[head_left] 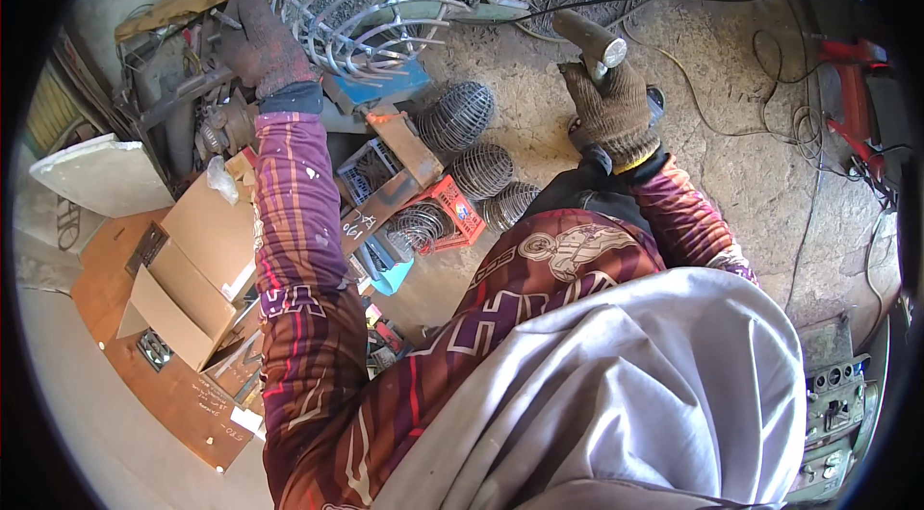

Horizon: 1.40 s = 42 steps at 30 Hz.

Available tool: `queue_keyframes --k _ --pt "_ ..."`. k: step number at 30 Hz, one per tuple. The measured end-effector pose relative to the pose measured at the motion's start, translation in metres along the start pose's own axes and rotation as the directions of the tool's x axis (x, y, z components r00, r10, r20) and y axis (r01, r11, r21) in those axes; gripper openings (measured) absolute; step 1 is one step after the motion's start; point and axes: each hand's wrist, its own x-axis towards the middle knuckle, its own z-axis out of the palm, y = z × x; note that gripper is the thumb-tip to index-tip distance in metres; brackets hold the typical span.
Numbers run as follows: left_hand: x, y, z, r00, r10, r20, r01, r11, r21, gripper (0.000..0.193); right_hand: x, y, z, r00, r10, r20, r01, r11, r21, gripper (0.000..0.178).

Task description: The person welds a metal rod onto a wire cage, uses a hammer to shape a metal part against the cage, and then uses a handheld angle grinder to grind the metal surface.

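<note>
Pale grey cloth (616, 385) drapes closest to the lens, spread over your upper body, perhaps worn as a cover against heat or dirt. Beyond it, your right hand (614, 115) wears a brown knitted glove, its fingers wrapped firmly around the handle of a hammer (589, 40). You grip it with the head standing clear above the fist, which probably leaves it free to swing. Your left hand (265, 53), in a darker glove, is at the left edge of a large cage of curved metal rods (393, 10), near the top of the view, likely to steady it. Those fingers look bent, but you cannot tell from here whether they close on a rod (a short metal piece (226, 19) pokes out beside them). Between your arms, rounded wire coils (457, 115) sit on the concrete floor (712, 58) near a red crate (457, 216), seemingly grouped there to keep them together. Left of your sleeve stands an open cardboard box (207, 245).
</note>
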Motion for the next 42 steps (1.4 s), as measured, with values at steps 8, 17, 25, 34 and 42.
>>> queue_keyframes --k 8,17,25,34,42 --pt "0.017 -0.035 -0.007 0.999 0.018 0.026 -0.013 0.983 -0.184 0.042 -0.007 -0.002 0.008 0.997 0.073 0.041 -0.074 0.997 0.036 0.046" --pt "-0.002 0.000 0.001 0.999 0.006 -0.045 -0.009 0.997 -0.079 0.050 -0.014 -0.001 0.018 0.994 0.108 0.035 -0.109 0.994 0.010 0.049" --pt "0.004 -0.014 0.002 0.996 0.060 -0.059 -0.066 0.992 -0.104 0.041 -0.001 -0.019 0.013 0.987 -0.158 -0.029 0.149 0.969 -0.196 0.055" --pt "0.003 -0.008 0.004 0.998 0.061 0.015 -0.056 0.967 -0.250 0.035 0.076 -0.048 0.016 0.909 -0.391 0.143 0.416 0.828 -0.377 0.059" --pt "0.000 -0.015 0.000 0.999 -0.031 -0.013 0.027 0.975 -0.220 0.031 0.084 -0.029 0.034 0.908 -0.403 0.112 0.417 0.856 -0.306 0.059"
